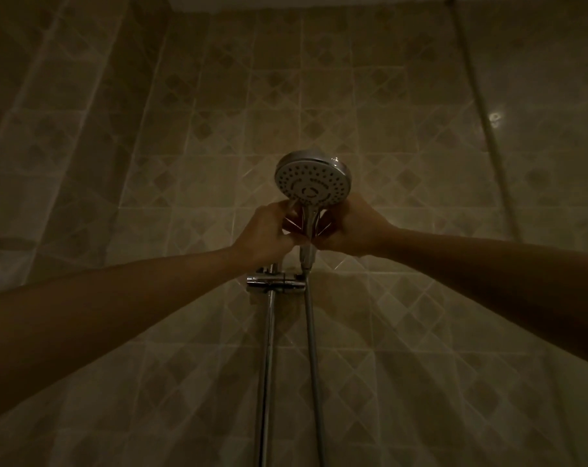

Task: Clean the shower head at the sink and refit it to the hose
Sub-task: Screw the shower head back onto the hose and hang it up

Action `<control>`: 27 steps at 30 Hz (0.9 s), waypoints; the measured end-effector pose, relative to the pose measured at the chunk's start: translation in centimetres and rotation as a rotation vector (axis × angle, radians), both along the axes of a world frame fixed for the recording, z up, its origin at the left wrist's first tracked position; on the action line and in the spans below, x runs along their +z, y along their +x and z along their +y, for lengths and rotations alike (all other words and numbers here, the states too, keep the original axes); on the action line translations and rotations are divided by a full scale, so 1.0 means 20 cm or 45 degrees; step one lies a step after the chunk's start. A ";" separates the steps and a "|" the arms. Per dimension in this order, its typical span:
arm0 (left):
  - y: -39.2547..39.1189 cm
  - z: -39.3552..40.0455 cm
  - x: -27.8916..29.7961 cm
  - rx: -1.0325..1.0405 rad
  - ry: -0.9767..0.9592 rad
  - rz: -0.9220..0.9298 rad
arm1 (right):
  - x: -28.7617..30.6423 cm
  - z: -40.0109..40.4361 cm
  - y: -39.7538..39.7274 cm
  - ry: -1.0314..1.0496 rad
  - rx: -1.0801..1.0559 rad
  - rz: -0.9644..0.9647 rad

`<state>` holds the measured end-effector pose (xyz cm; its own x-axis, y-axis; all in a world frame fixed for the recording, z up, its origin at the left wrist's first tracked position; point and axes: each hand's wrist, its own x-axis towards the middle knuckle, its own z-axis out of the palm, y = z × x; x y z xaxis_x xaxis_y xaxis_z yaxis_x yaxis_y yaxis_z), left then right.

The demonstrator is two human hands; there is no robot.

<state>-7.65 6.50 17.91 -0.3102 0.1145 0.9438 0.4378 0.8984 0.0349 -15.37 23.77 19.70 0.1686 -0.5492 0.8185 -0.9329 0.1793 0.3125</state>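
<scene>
A round chrome shower head with a dotted spray face points toward me, high on the tiled wall. Its handle runs down between my two hands. My left hand grips the handle from the left, and my right hand grips it from the right. Below the hands, the handle's end joins a grey hose that hangs straight down. The chrome slider bracket sits just under my left hand on a vertical rail. My fingers hide the middle of the handle.
Beige patterned wall tiles fill the view in dim light. A translucent shower curtain hangs at the left. A pale pipe or corner strip runs down the wall at the right.
</scene>
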 end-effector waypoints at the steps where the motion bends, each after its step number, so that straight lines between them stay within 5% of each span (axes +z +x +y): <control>1: 0.01 0.00 0.00 0.004 -0.005 -0.003 | 0.00 0.00 0.00 -0.001 0.019 -0.007; 16: -0.03 -0.08 -0.10 0.046 -0.012 0.148 | -0.05 -0.12 -0.10 -0.017 0.079 -0.152; 27: -0.16 -0.09 -0.03 0.031 0.117 -0.009 | -0.01 -0.17 -0.22 -0.095 -0.079 -0.296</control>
<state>-10.87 4.67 17.33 -0.3182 0.0199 0.9478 0.4156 0.9015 0.1206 -19.74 20.32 19.51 -0.0612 -0.4894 0.8699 -0.9646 0.2530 0.0745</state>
